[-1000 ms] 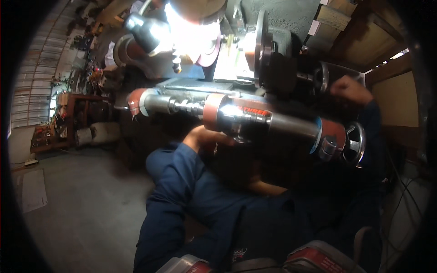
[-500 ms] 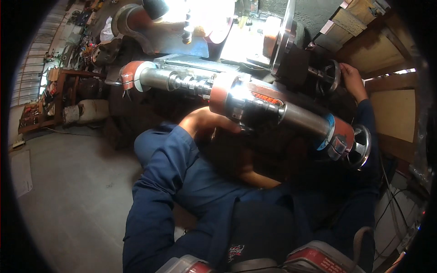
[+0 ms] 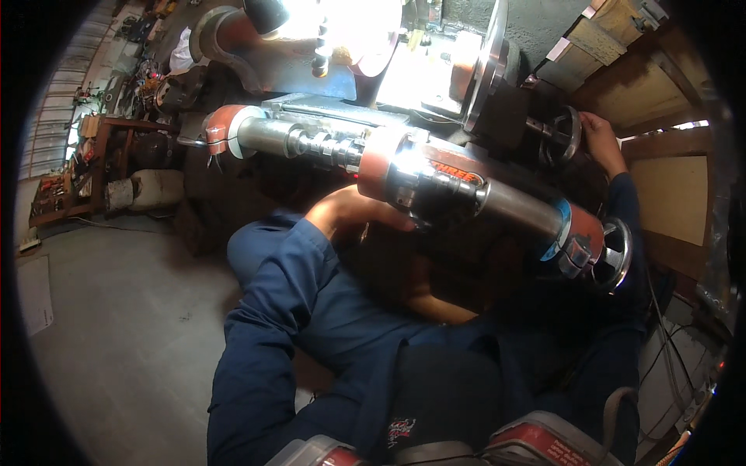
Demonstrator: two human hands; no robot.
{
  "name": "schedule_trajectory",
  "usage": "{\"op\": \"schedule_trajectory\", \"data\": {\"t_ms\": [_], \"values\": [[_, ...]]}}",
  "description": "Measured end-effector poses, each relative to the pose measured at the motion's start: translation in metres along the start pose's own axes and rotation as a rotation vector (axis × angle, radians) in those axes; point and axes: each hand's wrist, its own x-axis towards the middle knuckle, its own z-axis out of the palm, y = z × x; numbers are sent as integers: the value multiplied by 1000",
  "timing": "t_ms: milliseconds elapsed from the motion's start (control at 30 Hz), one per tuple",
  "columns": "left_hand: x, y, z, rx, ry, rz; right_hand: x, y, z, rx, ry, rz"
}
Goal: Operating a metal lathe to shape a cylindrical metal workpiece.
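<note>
Head view: cluttered workshop, grey concrete floor [image 3: 116, 326]

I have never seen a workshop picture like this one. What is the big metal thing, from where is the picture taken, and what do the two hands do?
The picture comes from a wide fisheye camera worn on the person's head, looking down, so straight edges bend near the rim. The dark blue sleeves entering from below are the person's own arms.

The long shiny steel cylinder with orange-red collars lies across a heavy grey workshop machine; I cannot tell what kind of machine it is. The left hand reaches under the cylinder near its wide orange collar and seems to touch its underside; the fingers are partly hidden. The right hand rests on a small dark metal handwheel further back. A second, silver handwheel sits at the cylinder's near end. On the left is grey concrete floor.
</note>
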Motion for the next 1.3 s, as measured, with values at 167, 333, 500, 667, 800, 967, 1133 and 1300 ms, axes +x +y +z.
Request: {"op": "schedule_trajectory", "data": {"t_ms": [167, 333, 500, 667, 800, 967, 1133, 1300], "values": [[-7, -2, -6, 49, 39, 18, -15, -25, -18, 268, -279, -18], [-10, 15, 5, 70, -32, -43, -49, 9, 3, -188, -472, -203], [4, -12, -9, 148, -33, 71, -7, 16, 10, -242, 229, -491], [2, -9, -7, 32, -59, -49, -48, -49, -34, 171, -670, 205], [1, -9, -6, -3, -69, -34, -36, -10, 12, -304, -568, -101], [-21, 10, -3, 285, -9, -18, -14, -5, 0, -195, 50, -270], [-4, 0, -7, 306, -69, 44, -46, -22, -39, 239, -600, 104], [-6, -1, -8, 315, -86, 21, -24, 39, 23, -325, -305, -324]]}}
